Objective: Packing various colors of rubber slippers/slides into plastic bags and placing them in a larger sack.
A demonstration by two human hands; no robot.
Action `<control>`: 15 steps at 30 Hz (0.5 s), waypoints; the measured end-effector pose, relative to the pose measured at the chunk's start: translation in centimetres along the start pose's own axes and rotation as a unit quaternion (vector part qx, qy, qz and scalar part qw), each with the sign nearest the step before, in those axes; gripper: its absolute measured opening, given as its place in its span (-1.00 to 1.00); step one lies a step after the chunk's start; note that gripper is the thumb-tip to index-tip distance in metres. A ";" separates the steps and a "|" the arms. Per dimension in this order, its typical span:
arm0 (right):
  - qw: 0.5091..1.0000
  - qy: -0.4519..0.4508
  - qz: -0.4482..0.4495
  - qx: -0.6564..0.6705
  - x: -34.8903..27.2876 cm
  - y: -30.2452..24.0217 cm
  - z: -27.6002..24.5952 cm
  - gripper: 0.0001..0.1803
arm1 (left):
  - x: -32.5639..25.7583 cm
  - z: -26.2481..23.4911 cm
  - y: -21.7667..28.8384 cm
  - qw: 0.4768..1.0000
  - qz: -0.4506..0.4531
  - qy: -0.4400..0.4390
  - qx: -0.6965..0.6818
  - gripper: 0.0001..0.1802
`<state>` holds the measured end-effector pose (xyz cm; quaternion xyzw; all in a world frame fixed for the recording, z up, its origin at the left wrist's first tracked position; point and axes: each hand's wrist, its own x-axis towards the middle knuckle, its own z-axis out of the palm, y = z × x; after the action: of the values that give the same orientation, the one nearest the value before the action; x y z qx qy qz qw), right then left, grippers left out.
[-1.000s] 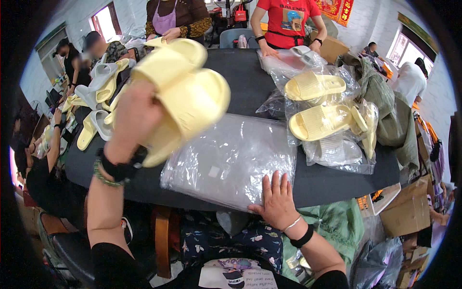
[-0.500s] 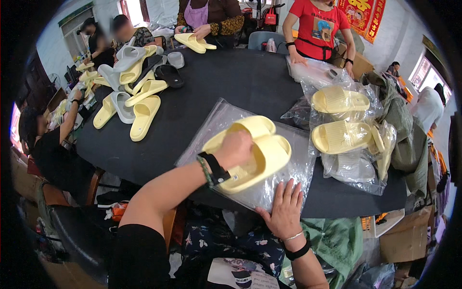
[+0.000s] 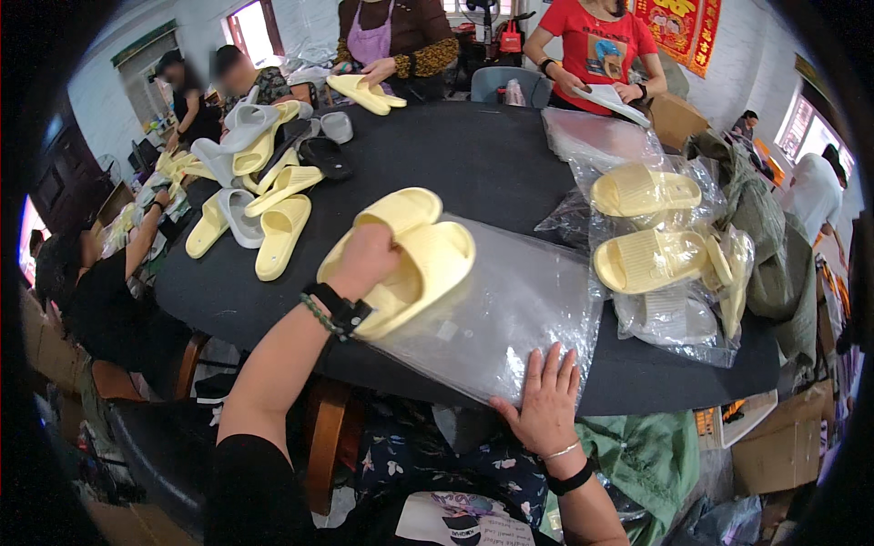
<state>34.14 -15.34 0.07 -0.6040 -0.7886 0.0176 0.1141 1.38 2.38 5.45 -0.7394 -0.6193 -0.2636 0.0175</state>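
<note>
My left hand (image 3: 366, 257) grips a pair of pale yellow slippers (image 3: 441, 264) side by side, its fingers reaching in between them. The pair is over the left part of a clear plastic bag (image 3: 519, 305) that lies flat on the black table (image 3: 437, 150). With fingers stretched out, my right hand (image 3: 543, 400) presses on the bag's near right corner. To the right of the bag are bagged yellow slippers (image 3: 648, 261), stacked in clear plastic. A loose pile of yellow, grey and black slippers (image 3: 284, 235) lies on the left of the table.
Across the table a person in a red shirt holds a pale slipper (image 3: 614, 102) above a stack of clear bags (image 3: 601, 136). Another person holds yellow slippers (image 3: 364, 94). Green sacks (image 3: 769, 246) and cardboard boxes (image 3: 774, 446) stand at the right.
My left hand has drawn the yellow pair leftward, uncovering more of the bag. My right hand stays on the bag's corner. The person in red has lifted a pale slipper.
</note>
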 end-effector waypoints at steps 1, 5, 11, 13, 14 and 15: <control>1.000 -0.001 -0.012 0.004 0.0 -0.3 0.1 0.08 | -0.5 -0.4 1.0 1.000 0.007 -0.004 -0.004 -0.84; 0.999 -0.034 0.013 0.002 0.1 -0.5 -0.4 0.08 | -3.2 2.7 3.5 0.989 0.078 -0.084 -0.089 -0.88; 0.999 -0.030 -0.005 -0.016 -0.2 -0.6 0.0 0.09 | -3.8 2.7 1.6 0.990 0.066 -0.060 -0.111 -0.86; 0.999 -0.047 0.012 -0.015 -0.2 -0.6 -0.1 0.09 | -4.4 1.3 0.1 0.991 0.087 -0.054 -0.081 -0.86; 0.999 -0.040 0.006 -0.022 -0.3 -0.3 0.2 0.09 | -4.3 -0.8 -0.2 0.993 0.046 -0.101 -0.035 -0.88; 0.999 -0.039 0.003 -0.022 -0.3 -0.1 0.4 0.09 | -4.3 -1.7 -1.7 0.994 0.031 -0.092 -0.044 -0.89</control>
<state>34.00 -15.61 -0.33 -0.6078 -0.7906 0.0237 0.0702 -1.18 -1.71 4.68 -0.7792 -0.5831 -0.2207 -0.0642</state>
